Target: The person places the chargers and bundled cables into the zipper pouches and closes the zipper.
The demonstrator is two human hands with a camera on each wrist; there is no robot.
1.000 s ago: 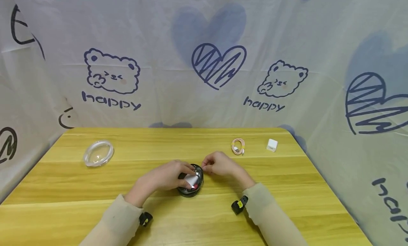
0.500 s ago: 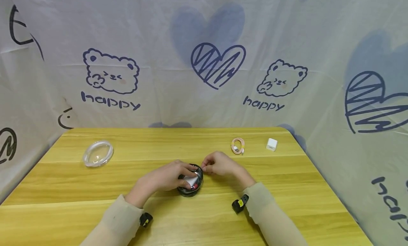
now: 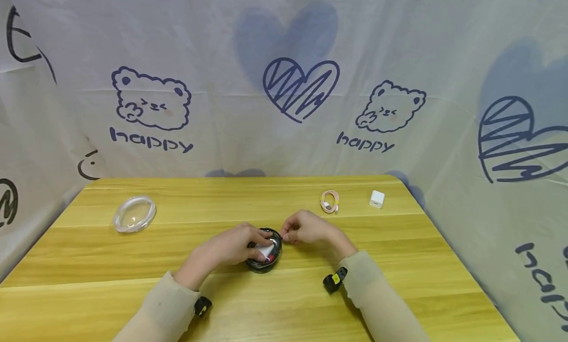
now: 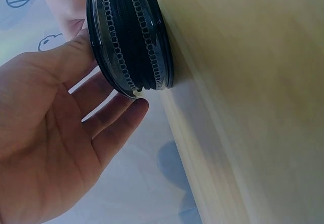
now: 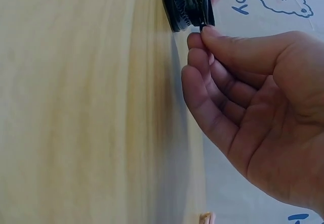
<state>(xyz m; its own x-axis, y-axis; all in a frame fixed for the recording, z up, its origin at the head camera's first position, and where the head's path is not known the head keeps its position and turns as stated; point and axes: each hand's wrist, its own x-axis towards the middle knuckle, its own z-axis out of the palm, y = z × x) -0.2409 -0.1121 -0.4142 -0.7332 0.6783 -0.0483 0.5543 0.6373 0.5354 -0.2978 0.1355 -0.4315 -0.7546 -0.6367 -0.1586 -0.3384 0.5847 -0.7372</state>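
Observation:
A small round zip pouch (image 3: 262, 268), black-edged with a clear top, sits on the table before me. Something white and a bit of red show through its top. My left hand (image 3: 237, 244) grips it from above, thumb and fingers over its upper rim. From the side, the left wrist view shows the pouch's black zipper (image 4: 127, 37) running round the wall. At its right edge my right hand (image 3: 309, 228) pinches the small dark zipper pull (image 5: 202, 26) between thumb and forefinger; fingertips cover most of it. The right hand's other fingers are loosely curled.
On the wooden table (image 3: 133, 263), a clear round thing with a whitish rim (image 3: 134, 214) lies at the back left. At the back right are a coiled pink charging cable (image 3: 330, 202) and a white charger plug (image 3: 377, 199). A printed cloth (image 3: 222, 110) hangs behind.
My right fingertips have edged slightly nearer along the pouch's right rim. The left hand keeps its grip, and the head view has shifted a little.

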